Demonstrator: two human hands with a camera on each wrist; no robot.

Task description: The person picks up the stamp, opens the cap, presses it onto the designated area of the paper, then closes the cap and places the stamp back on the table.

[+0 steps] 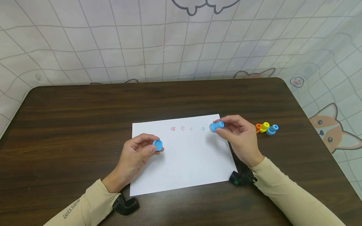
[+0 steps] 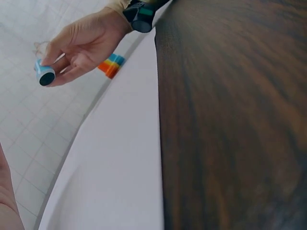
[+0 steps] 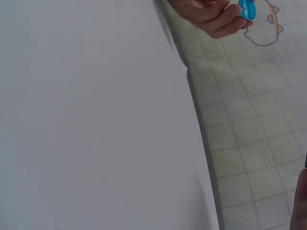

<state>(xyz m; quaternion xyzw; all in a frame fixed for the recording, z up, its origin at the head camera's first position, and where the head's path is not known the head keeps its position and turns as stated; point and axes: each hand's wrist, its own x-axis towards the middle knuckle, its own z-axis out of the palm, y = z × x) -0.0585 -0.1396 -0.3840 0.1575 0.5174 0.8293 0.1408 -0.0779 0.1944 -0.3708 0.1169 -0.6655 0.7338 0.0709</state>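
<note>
My left hand [image 1: 140, 151] pinches a round blue cap [image 1: 157, 145] by its edge, its hollow side facing up toward the head camera, over the left part of a white sheet of paper [image 1: 181, 163]. Between thumb and fingers of my right hand [image 1: 241, 136] is a blue stamp [image 1: 217, 126], tilted above the sheet's upper right. Its dark round stamping face [image 2: 46, 78] shows uncapped in the left wrist view. Along the top of the paper runs a row of small prints: reddish ones at left, a faint one, and a blue crescent print [image 1: 203, 128] nearest the stamp.
Right of the paper, beyond my right hand, stand an orange stamp [image 1: 258, 128], a yellow stamp [image 1: 264, 127] and another blue stamp [image 1: 272, 130], close together on the dark wooden table [image 1: 70, 135]. A white grid-patterned cloth [image 1: 158, 40] hangs behind the table's far edge.
</note>
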